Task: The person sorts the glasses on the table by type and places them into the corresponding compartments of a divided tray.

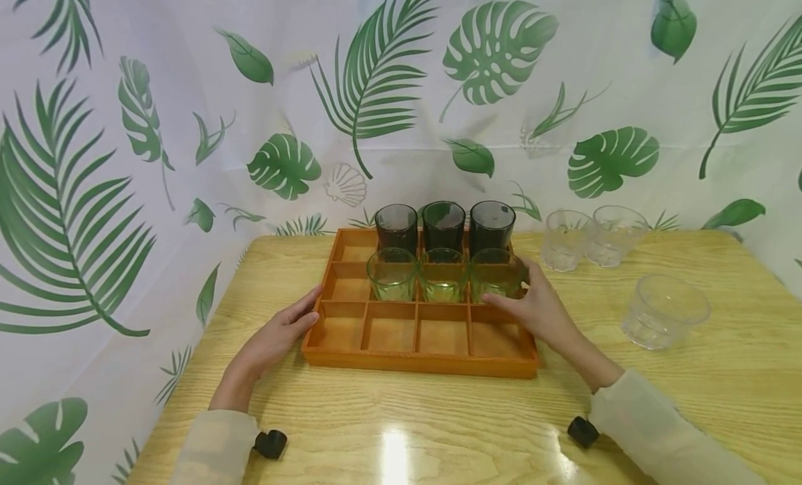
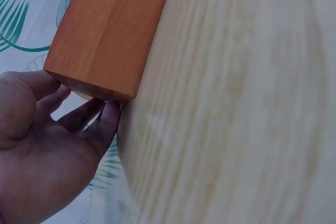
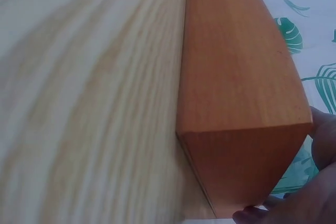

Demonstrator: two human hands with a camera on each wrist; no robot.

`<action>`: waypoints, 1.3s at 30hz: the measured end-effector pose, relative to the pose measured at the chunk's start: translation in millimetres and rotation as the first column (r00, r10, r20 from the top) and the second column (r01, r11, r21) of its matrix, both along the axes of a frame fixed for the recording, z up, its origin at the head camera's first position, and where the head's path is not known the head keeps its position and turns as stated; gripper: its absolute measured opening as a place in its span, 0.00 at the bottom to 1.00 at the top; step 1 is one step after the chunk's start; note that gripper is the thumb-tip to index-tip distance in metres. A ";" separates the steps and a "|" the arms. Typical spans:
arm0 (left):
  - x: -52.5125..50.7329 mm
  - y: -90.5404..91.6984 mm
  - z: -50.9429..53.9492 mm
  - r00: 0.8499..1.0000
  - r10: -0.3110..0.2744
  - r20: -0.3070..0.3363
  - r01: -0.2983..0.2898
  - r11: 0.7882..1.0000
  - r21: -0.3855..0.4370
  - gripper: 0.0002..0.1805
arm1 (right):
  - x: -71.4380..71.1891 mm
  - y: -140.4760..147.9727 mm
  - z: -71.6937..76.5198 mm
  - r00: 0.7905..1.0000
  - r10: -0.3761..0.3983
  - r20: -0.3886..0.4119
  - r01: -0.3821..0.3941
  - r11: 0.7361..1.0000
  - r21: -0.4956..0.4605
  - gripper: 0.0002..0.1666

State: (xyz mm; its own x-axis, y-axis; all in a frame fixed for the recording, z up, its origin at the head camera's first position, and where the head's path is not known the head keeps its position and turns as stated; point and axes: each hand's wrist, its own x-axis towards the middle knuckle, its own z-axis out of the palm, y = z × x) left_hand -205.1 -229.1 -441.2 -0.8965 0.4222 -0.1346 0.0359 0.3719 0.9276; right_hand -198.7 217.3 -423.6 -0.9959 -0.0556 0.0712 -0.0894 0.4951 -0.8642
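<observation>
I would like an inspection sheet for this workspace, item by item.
Surface: wooden table, reflecting light.
Job's things: tray holding three dark glasses in the back row, three green glasses in the middle row; three clear glasses stand to its right.
Clutter: a small black object by each sleeve, attachment unclear.
Hands: left hand grips the tray's left side; right hand grips its right side, near a green glass.
Cables: nothing seen.
Surroundings: leaf-printed white cloth behind the table.
</observation>
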 end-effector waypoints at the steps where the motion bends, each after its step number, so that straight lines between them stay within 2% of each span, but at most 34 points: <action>1: -0.1 0.0 0.2 1.000 -0.001 -0.001 0.001 1.000 0.001 0.33 | 0.2 0.6 0.5 1.000 0.002 0.000 -0.002 1.000 0.004 0.62; 11: 0.1 0.2 0.7 1.000 -0.001 0.004 0.001 1.000 0.004 0.33 | 12.8 17.0 13.9 1.000 -0.009 -0.013 0.009 1.000 0.007 0.60; 18: 0.9 0.5 0.3 1.000 -0.001 0.003 0.001 1.000 -0.004 0.33 | 24.9 43.6 22.2 0.997 -0.030 -0.068 0.029 0.999 -0.013 0.55; 33: 0.4 -0.2 0.9 1.000 -0.008 -0.002 0.008 1.000 -0.001 0.34 | 46.4 101.2 42.9 0.983 -0.122 -0.134 0.128 0.991 0.039 0.50; 39: -1.3 -0.7 -1.3 1.000 -0.006 0.007 0.006 1.000 0.007 0.34 | 55.1 121.5 47.5 0.976 -0.173 -0.129 0.180 0.983 0.044 0.48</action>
State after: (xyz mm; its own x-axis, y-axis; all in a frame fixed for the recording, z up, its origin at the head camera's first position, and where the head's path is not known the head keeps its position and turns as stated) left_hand -206.4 -229.8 -442.5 -0.8932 0.4281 -0.1378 0.0316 0.3654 0.9303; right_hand -143.6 338.8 -376.1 -0.9740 0.1130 0.1965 -0.1012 0.5588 -0.8231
